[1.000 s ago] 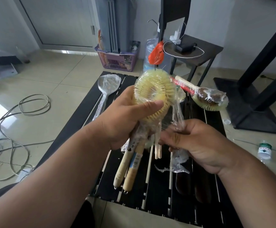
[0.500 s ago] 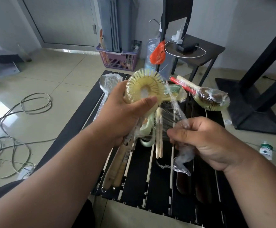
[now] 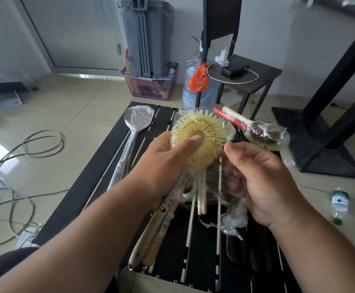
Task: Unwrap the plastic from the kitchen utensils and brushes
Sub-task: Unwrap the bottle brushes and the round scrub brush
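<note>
At the centre of the frame the left hand (image 3: 161, 163) grips a bundle of brushes (image 3: 197, 140), its fingers curled round the round yellow bristle head, thumb on its middle. The right hand (image 3: 263, 176) pinches the clear plastic wrap (image 3: 231, 199) beside it. On the black slatted desk (image 3: 100, 176), a wrapped spatula (image 3: 137, 121) lies upper left, another wrapped brush (image 3: 263, 133) upper right

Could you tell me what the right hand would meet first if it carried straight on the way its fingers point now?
Probably the round yellow brush head that the left hand holds: the right hand points up-left at its plastic-wrapped edge, though depth is unclear.
</note>
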